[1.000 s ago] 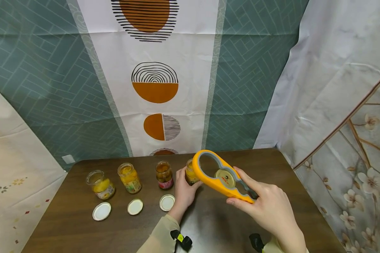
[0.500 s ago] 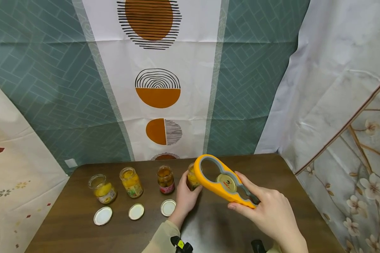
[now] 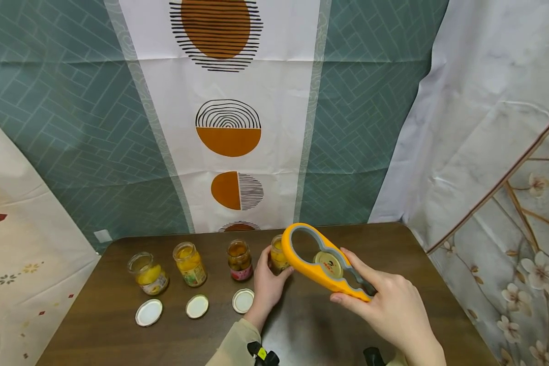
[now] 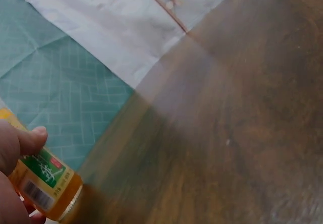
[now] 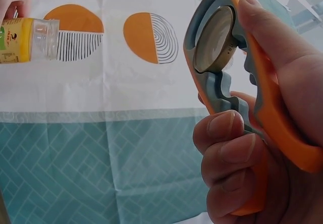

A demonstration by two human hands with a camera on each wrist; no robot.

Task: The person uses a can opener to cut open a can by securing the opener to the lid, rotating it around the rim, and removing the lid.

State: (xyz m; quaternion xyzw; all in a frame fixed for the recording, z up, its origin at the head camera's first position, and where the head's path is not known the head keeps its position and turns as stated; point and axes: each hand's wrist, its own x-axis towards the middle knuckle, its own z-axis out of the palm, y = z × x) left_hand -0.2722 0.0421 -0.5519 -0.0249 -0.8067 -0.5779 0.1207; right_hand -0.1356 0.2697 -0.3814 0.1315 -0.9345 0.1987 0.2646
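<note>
My left hand (image 3: 267,287) grips a glass jar (image 3: 278,256) of yellow fruit at the back of the table. In the right wrist view this jar (image 4: 53,181) has a bare glass mouth; its green and yellow label shows in the left wrist view. My right hand (image 3: 391,300) holds an orange-yellow jar opener (image 3: 304,267) with grey inner edges, raised in front of the jar and to its right. Caught between the opener's arms is a gold lid (image 5: 214,40) with red and black print. Fingers and thumb wrap the opener's handles (image 5: 282,133).
Left of my left hand stand three uncapped jars: a dark one with a pink label (image 3: 239,262), a yellow one (image 3: 189,264) and a partly filled one (image 3: 151,277). Before them lie three lids, the left lid (image 3: 148,312) being largest. Patterned cloth (image 3: 238,142) hangs behind the table.
The head view has tilted, so the scene sits slightly lower than a second ago. Both hands, the held jar and the opener with its lid keep nearly the same places.
</note>
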